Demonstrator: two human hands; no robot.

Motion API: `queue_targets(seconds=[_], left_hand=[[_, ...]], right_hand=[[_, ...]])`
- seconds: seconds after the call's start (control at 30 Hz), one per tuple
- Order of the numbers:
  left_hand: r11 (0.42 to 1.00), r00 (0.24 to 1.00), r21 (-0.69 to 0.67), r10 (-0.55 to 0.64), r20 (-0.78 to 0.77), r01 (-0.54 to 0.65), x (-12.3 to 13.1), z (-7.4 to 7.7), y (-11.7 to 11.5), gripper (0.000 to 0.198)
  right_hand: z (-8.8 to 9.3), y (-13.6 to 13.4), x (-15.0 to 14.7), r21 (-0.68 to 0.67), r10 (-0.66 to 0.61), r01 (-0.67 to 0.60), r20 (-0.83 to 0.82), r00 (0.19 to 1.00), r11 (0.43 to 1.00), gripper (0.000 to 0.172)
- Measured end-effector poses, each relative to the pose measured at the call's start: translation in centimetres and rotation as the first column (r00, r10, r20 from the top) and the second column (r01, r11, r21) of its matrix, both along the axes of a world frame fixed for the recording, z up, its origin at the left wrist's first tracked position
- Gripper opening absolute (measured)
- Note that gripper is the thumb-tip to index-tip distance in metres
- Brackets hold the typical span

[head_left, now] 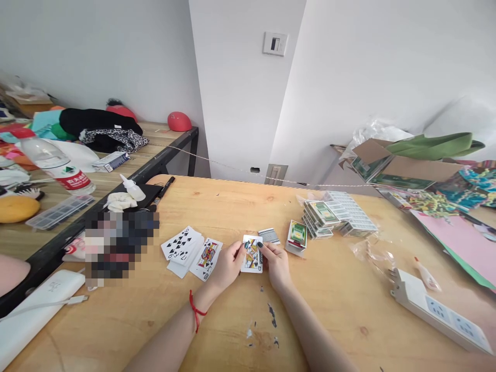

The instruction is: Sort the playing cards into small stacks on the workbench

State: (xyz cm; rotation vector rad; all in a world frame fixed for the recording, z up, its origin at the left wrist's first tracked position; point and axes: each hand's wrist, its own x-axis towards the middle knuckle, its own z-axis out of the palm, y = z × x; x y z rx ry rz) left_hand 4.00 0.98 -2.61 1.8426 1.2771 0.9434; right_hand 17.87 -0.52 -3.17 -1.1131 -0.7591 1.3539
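Between my two hands is a face-up playing card [252,258] with a court figure and a Q in its lower corner. My left hand [228,266] pinches its left edge with thumb and fingers, a red string bracelet on that wrist. My right hand [278,264] is closed on the card's right edge, thumb on the face. Just behind the right hand lies a patterned card back [270,235]. To the left, fanned face-up spade cards [182,244] overlap, with a jack [208,254] on the nearer group. An upright card box [297,235] stands right of my right hand.
Several stacked card boxes [323,214] sit at the back right, beside clear plastic wrap [374,253]. A power strip [437,310] lies at the right. On the left are a white power bank [42,315], a small squeeze bottle [134,188] and a water bottle [58,165].
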Motion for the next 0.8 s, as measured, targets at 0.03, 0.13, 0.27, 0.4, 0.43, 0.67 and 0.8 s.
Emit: queue_targets(seconds=[0.03,0.13,0.27,0.4,0.43,0.67,0.8], left_hand=[[1.000,0.999,-0.018,-0.009,0.040,0.010,-0.03,-0.02,0.11,0.030],[0.995,0.986,-0.091,-0.029,0.166,0.044,-0.10,0.01,0.37,0.024],[0.982,0.955,-0.168,-0.033,0.294,0.085,-0.15,0.44,0.37,0.037],[0.984,0.964,-0.161,-0.036,0.262,0.081,-0.20,0.86,0.22,0.042],[0.985,0.967,-0.157,-0.032,0.254,0.074,-0.20,0.87,0.20,0.042],[0.997,0.978,-0.079,0.012,0.207,0.005,0.04,0.46,0.09,0.038],[0.998,0.984,-0.034,0.055,0.169,-0.050,0.32,0.39,-0.17,0.038]], right_hand=[[0.07,0.01,0.05,0.016,0.010,-0.010,0.003,1.000,1.000,0.024],[0.49,0.03,0.11,0.084,0.049,-0.052,0.035,0.998,0.995,0.027],[0.88,0.02,0.10,0.141,0.077,-0.088,0.082,0.994,0.986,0.040],[0.74,0.00,0.17,0.117,0.078,-0.086,0.071,0.994,0.989,0.058],[0.70,-0.01,0.18,0.112,0.081,-0.088,0.071,0.994,0.990,0.059],[0.66,-0.01,-0.01,0.109,0.061,-0.066,0.052,0.997,0.992,0.051],[0.62,-0.04,-0.23,0.117,0.040,-0.043,0.025,0.999,0.992,0.047]])
